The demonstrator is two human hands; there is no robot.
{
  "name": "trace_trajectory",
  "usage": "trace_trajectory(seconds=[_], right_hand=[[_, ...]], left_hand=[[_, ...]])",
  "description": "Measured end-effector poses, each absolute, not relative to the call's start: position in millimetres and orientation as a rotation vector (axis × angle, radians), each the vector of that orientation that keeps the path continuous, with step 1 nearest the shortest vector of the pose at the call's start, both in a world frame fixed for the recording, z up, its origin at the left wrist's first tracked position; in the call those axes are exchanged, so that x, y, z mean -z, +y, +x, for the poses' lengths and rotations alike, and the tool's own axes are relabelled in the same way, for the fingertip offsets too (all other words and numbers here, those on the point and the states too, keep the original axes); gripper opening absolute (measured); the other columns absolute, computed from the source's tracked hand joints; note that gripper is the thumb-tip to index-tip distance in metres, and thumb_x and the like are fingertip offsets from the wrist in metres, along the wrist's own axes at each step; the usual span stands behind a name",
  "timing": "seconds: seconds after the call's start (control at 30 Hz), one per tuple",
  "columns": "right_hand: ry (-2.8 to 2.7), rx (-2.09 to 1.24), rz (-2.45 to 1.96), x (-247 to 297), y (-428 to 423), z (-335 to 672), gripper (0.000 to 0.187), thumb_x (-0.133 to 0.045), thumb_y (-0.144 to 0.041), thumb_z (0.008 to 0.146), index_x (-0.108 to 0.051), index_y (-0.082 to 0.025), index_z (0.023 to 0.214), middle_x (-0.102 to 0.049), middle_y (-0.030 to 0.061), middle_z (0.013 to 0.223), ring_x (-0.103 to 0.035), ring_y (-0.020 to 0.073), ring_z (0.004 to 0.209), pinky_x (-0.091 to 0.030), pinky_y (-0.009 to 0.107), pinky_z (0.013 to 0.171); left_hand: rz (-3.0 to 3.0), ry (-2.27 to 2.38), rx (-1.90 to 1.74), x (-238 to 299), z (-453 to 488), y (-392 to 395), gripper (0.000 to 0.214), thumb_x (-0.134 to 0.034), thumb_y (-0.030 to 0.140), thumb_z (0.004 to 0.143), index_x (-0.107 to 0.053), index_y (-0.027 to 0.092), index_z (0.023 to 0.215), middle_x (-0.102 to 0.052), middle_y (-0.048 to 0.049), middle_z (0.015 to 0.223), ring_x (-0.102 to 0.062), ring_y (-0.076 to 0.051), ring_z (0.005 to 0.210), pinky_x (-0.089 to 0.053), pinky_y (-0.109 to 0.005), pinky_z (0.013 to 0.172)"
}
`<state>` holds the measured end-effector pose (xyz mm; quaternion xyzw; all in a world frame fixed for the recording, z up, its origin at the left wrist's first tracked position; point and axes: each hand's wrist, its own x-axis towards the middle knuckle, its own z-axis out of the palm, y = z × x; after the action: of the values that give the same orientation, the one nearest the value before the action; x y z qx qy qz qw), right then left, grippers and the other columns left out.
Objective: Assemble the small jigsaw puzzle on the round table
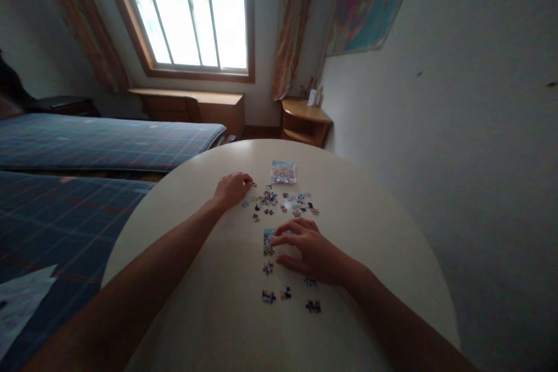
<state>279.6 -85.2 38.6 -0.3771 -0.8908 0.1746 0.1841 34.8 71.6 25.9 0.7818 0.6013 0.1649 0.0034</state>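
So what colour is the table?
The table is creamy white, seen best in the head view.

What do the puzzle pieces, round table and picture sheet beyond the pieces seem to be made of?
Puzzle pieces: probably cardboard, being flat, knobbed and printed; finish too small to judge. Round table: perhaps laminate or painted wood; smooth, pale, faintly shiny toward the far edge. Picture sheet: likely paper or thin plastic; printed, with pale edges, finish unclear.

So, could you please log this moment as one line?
left hand: beside scattered multicoloured jigsaw pieces | right hand: over joined multicoloured puzzle section | rectangular printed sheet: beyond pieces
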Motion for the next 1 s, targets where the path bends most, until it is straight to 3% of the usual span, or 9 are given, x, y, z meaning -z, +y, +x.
trace_trajectory(seconds=[0.4,0.6,0.83,1.0], right_hand=[[-2.504,-0.518,-1.059,-39,-85,281,0.025,-0.070,-0.032,0.085,-0.069,-0.030,0.110,-0.065,0.0050,0.118,-0.052,0.0243,0.119,-0.032,0.048,0.106],[-2.513,-0.529,-1.064,-38,-85,281,0.025,-0.070,-0.032,0.086,-0.069,-0.029,0.111,-0.065,0.0049,0.118,-0.052,0.0237,0.118,-0.030,0.048,0.107],[-2.515,-0.522,-1.076,-39,-84,280,0.025,-0.070,-0.032,0.086,-0.069,-0.029,0.111,-0.065,0.0048,0.118,-0.053,0.0233,0.118,-0.031,0.047,0.106],[-2.511,-0.536,-1.101,-42,-85,279,0.023,-0.070,-0.030,0.085,-0.070,-0.029,0.109,-0.065,0.0044,0.118,-0.053,0.0235,0.119,-0.030,0.047,0.107]], left_hand=[[2.448,2.158,-0.544,-27,7,71,0.027,-0.049,0.028,0.093,-0.071,0.023,0.109,-0.074,-0.0123,0.097,-0.068,-0.029,0.093,-0.049,-0.041,0.084],[2.490,2.058,-0.527,-23,4,71,0.023,-0.055,0.027,0.088,-0.078,0.026,0.092,-0.076,-0.0087,0.087,-0.070,-0.029,0.086,-0.050,-0.041,0.083],[2.726,1.554,-0.687,-18,17,47,0.024,-0.054,0.027,0.093,-0.073,0.030,0.107,-0.072,-0.0013,0.113,-0.064,-0.020,0.103,-0.048,-0.035,0.094],[2.829,1.358,-0.699,-14,15,30,0.017,-0.059,0.032,0.092,-0.076,0.033,0.096,-0.070,0.0002,0.115,-0.061,-0.023,0.107,-0.043,-0.042,0.098]])
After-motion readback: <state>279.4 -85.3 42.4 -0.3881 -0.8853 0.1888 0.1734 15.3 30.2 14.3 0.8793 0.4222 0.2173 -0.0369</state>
